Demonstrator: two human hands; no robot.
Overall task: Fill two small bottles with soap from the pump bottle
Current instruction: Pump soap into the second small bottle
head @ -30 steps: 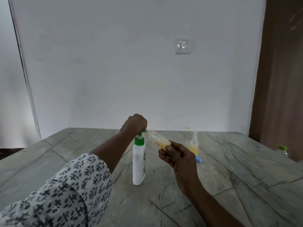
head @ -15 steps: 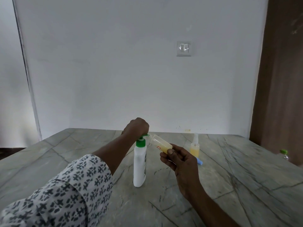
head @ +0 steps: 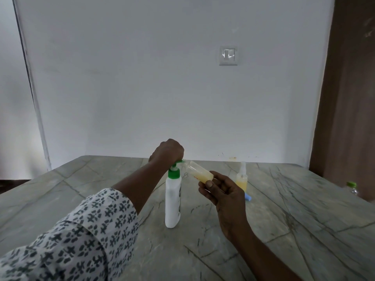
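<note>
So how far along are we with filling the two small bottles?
Looks done: the small clear bottle standing on the grey marble table holds yellow soap, white top on. In hand: the right hand tilts the second small clear bottle, partly filled, at the green nozzle of the white pump bottle, left hand curled over the pump head. Left: top it up and close it.

a grey-green veined marble surface [head: 284, 230] runs back to a plain white wall [head: 142, 78], where a white switch plate [head: 228, 55] sits high and right of centre and a few yellowish marks [head: 232, 158] show just above the far edge. a brown wooden panel [head: 349, 98] stands along the right side, and low against it, past the surface's right edge, shows the top of a green-capped clear bottle [head: 352, 187]. a small blue piece [head: 248, 197] lies on the surface right of centre.
</note>
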